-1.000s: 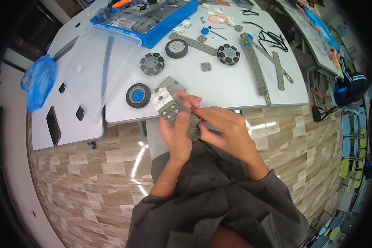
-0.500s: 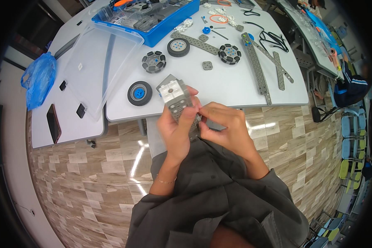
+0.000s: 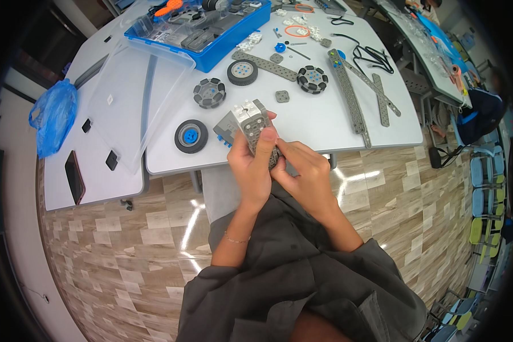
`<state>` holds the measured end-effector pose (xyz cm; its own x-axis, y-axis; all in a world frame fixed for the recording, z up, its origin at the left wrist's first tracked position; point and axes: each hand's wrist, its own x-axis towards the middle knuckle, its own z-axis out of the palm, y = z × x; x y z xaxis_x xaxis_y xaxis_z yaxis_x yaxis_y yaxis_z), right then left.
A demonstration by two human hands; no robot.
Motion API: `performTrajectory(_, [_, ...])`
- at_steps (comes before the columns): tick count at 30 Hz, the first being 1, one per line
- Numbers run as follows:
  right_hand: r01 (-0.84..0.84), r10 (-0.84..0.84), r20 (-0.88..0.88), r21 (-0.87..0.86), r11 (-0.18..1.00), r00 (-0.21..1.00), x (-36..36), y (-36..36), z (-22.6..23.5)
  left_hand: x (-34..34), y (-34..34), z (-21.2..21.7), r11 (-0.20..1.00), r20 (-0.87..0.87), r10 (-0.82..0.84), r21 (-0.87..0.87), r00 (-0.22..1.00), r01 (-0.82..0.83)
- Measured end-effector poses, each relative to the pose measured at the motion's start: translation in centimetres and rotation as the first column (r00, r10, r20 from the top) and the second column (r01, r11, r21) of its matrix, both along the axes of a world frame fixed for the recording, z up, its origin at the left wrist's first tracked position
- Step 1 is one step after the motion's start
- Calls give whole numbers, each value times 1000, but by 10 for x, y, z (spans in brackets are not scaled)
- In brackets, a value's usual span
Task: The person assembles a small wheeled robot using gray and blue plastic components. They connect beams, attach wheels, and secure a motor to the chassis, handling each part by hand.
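Over the table's near edge, my left hand (image 3: 252,174) is wrapped around a grey plastic building-kit assembly (image 3: 253,122) with a white block at its far end. A wider grey part with blue pegs sticks out on its left side. My right hand (image 3: 309,178) is closed on the assembly's near end, its thumb and fingertips pressed together there. Whatever small piece may lie between those fingertips is hidden. Just left of the assembly lies a wheel with a blue hub (image 3: 191,136). Beyond it are a spoked roller wheel (image 3: 209,92) and a grey-hubbed tyre (image 3: 242,72).
A blue parts bin (image 3: 225,43) stands at the back, beside a clear plastic lid (image 3: 122,108). Another roller wheel (image 3: 312,79) and long grey perforated beams (image 3: 347,94) lie to the right, near black cables (image 3: 371,60). On the left are a phone (image 3: 73,176) and a blue bag (image 3: 56,117).
The assembly has turned in my hands, and the side part with blue pegs now shows at its left. My right hand has shifted slightly left and closer to my left hand.
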<state>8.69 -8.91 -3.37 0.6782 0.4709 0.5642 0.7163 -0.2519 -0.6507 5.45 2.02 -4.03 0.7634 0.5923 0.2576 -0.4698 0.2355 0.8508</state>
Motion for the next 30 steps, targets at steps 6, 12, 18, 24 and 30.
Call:
performTrajectory(6, [14, 20, -415, 78, 997, 909, 14, -15, 2, 6, 4, 3, 968, 112, -28, -243, 993, 55])
performTrajectory(12, [196, -144, -494, 53, 979, 857, 54, -12, 2, 13, 12, -1, 770, 298, -190, -546, 936, 330])
performTrajectory(18, [288, -282, -353, -38, 957, 892, 74, -14, -1, 10, 12, 0, 645, 409, -236, -612, 881, 457])
performTrajectory(24, [140, 30, -545, 268, 953, 838, 34, -28, 14, 2, 6, 9, 833, 128, -219, -492, 967, 254])
performTrajectory(30, [-259, 337, -610, 215, 942, 717, -10, -31, 21, -6, 3, 14, 947, -47, -211, -256, 976, 193])
